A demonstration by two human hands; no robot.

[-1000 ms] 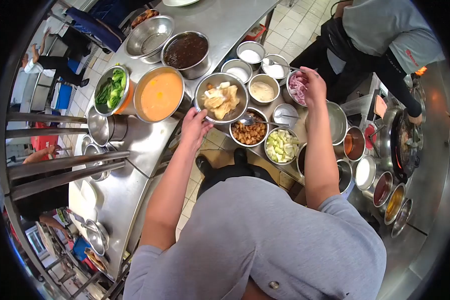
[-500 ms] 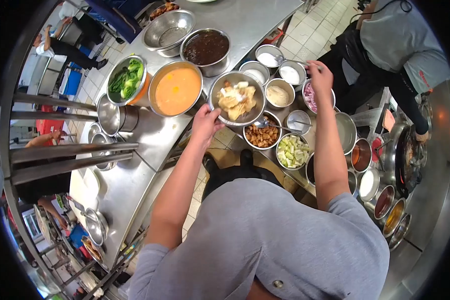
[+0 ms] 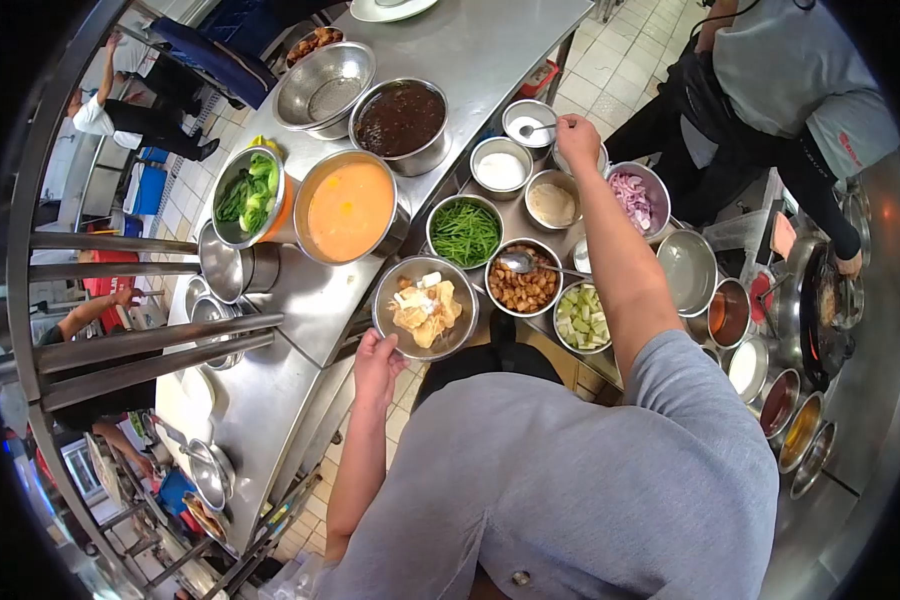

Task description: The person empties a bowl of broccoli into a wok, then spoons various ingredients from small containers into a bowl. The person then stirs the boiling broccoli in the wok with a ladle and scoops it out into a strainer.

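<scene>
My left hand (image 3: pixel 378 362) is closed on the rim of a metal bowl (image 3: pixel 382 290) at its lower left. Pale yellow, sheet-like food (image 3: pixel 428 318) with white bits and white powder on top fills the bowl's middle. Out to the upper right, my right hand (image 3: pixel 576 138) is closed on a spoon (image 3: pixel 535 129), whose tip is over a small bowl of white powder (image 3: pixel 520 116). Under my right forearm lies another bowl, partly hidden. A second white-powder bowl (image 3: pixel 500 168) and a bowl of beige powder (image 3: pixel 552 202) stand close by.
Chopped green stalks (image 3: pixel 465 232), brown cubes with a spoon (image 3: pixel 523 285), pale green chunks (image 3: pixel 582 318) and purple onion (image 3: pixel 632 200) sit in bowls. Orange liquid (image 3: pixel 350 208) and dark sauce (image 3: pixel 402 118) stand left. A co-worker (image 3: pixel 780 90) is beside a wok (image 3: pixel 825 320).
The held bowl has moved left and down, uncovering the chopped green stalks. My right hand has moved left and away from my body, with the spoon over the far powder bowl.
</scene>
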